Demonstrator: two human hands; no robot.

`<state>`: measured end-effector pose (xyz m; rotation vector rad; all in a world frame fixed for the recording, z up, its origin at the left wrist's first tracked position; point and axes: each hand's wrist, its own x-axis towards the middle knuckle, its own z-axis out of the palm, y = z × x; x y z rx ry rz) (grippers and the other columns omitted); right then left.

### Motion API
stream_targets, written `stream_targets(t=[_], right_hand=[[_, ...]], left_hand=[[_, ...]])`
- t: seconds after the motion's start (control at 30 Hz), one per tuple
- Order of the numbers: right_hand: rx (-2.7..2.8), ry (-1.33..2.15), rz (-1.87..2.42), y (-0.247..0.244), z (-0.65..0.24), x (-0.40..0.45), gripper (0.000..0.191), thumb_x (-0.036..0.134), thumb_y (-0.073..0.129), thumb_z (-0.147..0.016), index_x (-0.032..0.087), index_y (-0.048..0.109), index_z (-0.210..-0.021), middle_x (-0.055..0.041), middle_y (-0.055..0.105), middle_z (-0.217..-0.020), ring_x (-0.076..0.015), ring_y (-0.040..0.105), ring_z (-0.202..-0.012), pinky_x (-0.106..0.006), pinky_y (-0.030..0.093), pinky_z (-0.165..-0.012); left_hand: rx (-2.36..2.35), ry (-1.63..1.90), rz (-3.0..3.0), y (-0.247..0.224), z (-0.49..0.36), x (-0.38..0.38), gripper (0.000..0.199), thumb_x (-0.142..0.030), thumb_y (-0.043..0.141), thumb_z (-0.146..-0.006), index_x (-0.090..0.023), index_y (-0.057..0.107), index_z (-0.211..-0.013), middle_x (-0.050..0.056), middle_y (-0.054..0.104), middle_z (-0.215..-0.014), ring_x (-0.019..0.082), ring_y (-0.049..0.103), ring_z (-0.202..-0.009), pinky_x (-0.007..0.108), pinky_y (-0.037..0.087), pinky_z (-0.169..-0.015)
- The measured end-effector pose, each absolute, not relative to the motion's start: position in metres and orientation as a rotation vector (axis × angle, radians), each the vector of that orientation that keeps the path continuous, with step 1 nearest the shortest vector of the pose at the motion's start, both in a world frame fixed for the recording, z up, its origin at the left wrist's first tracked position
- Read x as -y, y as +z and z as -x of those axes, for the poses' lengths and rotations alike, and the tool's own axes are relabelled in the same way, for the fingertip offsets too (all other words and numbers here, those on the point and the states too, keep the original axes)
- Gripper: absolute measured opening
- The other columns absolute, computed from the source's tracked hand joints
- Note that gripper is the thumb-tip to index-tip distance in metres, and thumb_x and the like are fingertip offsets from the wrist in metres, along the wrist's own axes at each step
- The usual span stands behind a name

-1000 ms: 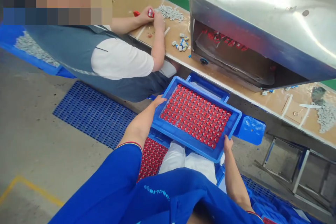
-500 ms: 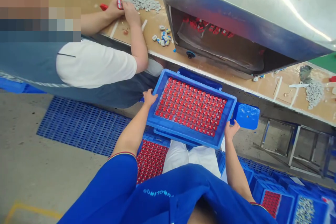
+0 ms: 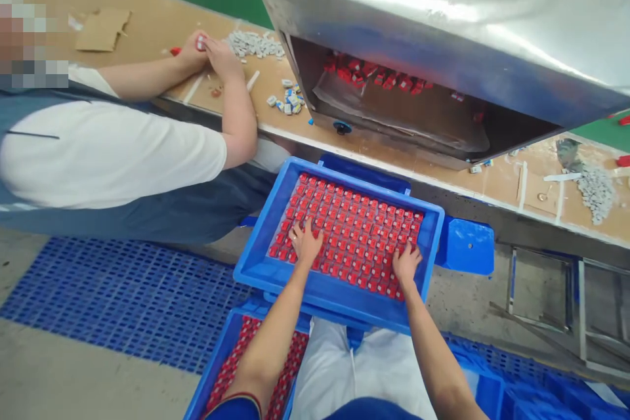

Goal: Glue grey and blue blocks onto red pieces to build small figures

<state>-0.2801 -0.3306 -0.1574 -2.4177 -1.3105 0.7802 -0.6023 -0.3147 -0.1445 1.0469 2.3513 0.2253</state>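
So the left hand (image 3: 306,243) and right hand (image 3: 406,264) have dropped off the rim since a moment ago, and now lie apart, fingers spread, on the red parts (image 3: 352,226) in the blue plastic tray (image 3: 275,282), right in front of the person. Far left, a co-worker's hands (image 3: 209,54) sit together at the wooden bench (image 3: 147,29); off right, a steel cabinet (image 3: 433,13).

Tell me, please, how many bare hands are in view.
4: left hand and right hand on red parts in a blue plastic tray; a co-worker's two hands at the tan workbench.
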Motion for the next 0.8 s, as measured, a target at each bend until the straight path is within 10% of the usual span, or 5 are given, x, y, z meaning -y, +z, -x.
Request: stream_targets(t=[0.23, 0.57, 0.8], right_hand=[[1.354, 0.842, 2.449, -0.166, 0.259, 0.31, 0.045, 0.047, 0.072, -0.103, 0.019, 0.066, -0.138, -0.0119, 0.066, -0.144, -0.0297, 0.066, -0.13, -0.056, 0.055, -0.113], [1.597, 0.809, 2.314, -0.115, 0.253, 0.304, 0.033, 0.047, 0.068, -0.105, 0.017, 0.072, -0.116, -0.0089, 0.076, -0.11, -0.0221, 0.075, -0.097, -0.042, 0.065, -0.091], [2.111, 0.545, 1.71, -0.047, 0.268, 0.107, 0.054, 0.053, 0.054, -0.104, 0.02, 0.064, -0.145, -0.0181, 0.063, -0.155, -0.0347, 0.054, -0.15, -0.06, 0.04, -0.13]], left_hand=[[-2.386, 0.178, -0.97, -0.158, 0.594, 0.316, 0.072, -0.046, 0.063, -0.101, -0.018, 0.048, -0.166, 0.032, 0.022, -0.175, 0.058, 0.034, -0.158, 0.068, 0.04, -0.122], [-2.329, 0.225, -0.986, -0.161, 0.61, 0.332, 0.072, -0.048, 0.062, -0.101, -0.02, 0.048, -0.166, 0.033, 0.037, -0.167, 0.053, 0.048, -0.146, 0.065, 0.043, -0.117], [-2.563, 0.274, -0.954, -0.177, 0.582, 0.329, 0.067, -0.051, 0.053, -0.104, -0.018, 0.055, -0.161, 0.032, 0.025, -0.175, 0.055, 0.041, -0.151, 0.068, 0.044, -0.116]])
